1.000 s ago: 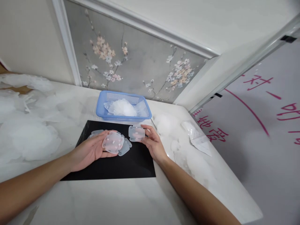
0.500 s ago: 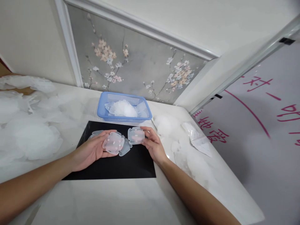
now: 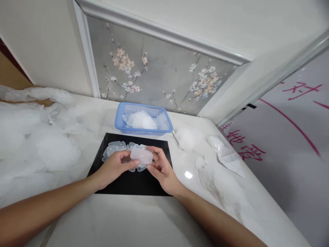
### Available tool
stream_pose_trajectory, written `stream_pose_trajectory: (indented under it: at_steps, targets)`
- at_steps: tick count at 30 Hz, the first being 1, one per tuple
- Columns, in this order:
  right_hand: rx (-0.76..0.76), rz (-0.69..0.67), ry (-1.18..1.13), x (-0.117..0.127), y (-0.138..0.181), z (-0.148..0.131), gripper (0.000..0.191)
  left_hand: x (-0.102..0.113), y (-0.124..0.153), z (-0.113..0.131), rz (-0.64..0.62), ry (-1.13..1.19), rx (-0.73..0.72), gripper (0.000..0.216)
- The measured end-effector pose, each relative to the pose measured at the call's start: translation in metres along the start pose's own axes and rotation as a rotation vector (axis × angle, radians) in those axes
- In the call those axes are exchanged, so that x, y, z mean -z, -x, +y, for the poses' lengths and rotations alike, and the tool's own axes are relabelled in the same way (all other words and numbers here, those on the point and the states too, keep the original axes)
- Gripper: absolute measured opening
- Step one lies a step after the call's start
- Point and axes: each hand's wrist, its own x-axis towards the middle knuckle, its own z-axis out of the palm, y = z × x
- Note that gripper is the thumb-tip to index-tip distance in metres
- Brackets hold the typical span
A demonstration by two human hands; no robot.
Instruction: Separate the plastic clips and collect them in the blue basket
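Note:
Above the black mat [image 3: 133, 187], a frosted, translucent plastic piece [image 3: 142, 155] with rounded corners is pinched between my two hands. My left hand [image 3: 113, 168] grips its left edge, thumb in front. At its right edge, my right hand [image 3: 163, 169] is closed with thumb and fingers. Whether it is one piece or two laid together, I cannot tell. Similar clear pieces [image 3: 114, 147] with small dots lie on the mat behind my left hand, and others show partly behind the held piece.
A blue basket [image 3: 144, 131] holding a pile of whitish pieces stands behind the mat. Heaps of translucent plastic [image 3: 48, 147] cover the left of the table. To the right are another white pile [image 3: 189, 137] and a clear plastic bag [image 3: 228, 156]. A whiteboard [image 3: 295, 164] borders the right side.
My hands, each holding a separate piece before, have come together on the frosted piece. My left hand has turned from palm-up to thumb-on-top. The view has shifted slightly left.

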Motion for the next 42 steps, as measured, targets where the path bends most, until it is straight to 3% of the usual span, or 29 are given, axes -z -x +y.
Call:
stream_pose_trajectory:
  at_steps: [5,10,16,24,26,29,32,36,40,42]
  targets:
    - [0.008,-0.044,-0.011,0.002,0.0,0.002,0.059,-0.001,0.003,0.004,-0.015,-0.044,-0.022,0.031]
    - [0.036,0.001,0.035,0.004,0.0,0.005,0.069,0.001,0.003,0.004,-0.026,-0.082,-0.051,0.029]
    - [-0.036,-0.029,0.162,0.003,0.0,0.003,0.041,0.002,0.002,0.003,0.004,-0.065,-0.057,0.025]
    - [-0.059,0.065,0.154,0.003,-0.001,0.007,0.036,0.002,0.002,0.0,-0.021,-0.006,-0.015,0.032]
    - [-0.007,0.157,0.208,0.006,-0.003,0.006,0.025,0.002,0.002,0.001,-0.006,0.006,-0.003,0.03]
    - [0.127,0.426,0.397,0.017,-0.007,0.002,0.016,0.003,0.004,0.001,0.032,0.102,0.035,0.028]
    - [0.065,0.537,0.408,0.031,-0.01,0.0,0.019,0.007,0.006,0.002,0.087,0.131,0.048,0.031]
    - [0.004,0.441,0.358,0.038,-0.01,0.002,0.018,0.015,0.006,0.001,0.251,0.007,-0.039,0.035]
    - [0.084,0.216,0.736,0.03,-0.008,0.002,0.021,0.018,0.004,0.0,0.316,0.128,-0.075,0.033]
    - [0.055,0.195,0.869,0.024,-0.008,0.004,0.028,0.017,0.005,0.0,0.321,0.215,-0.094,0.031]
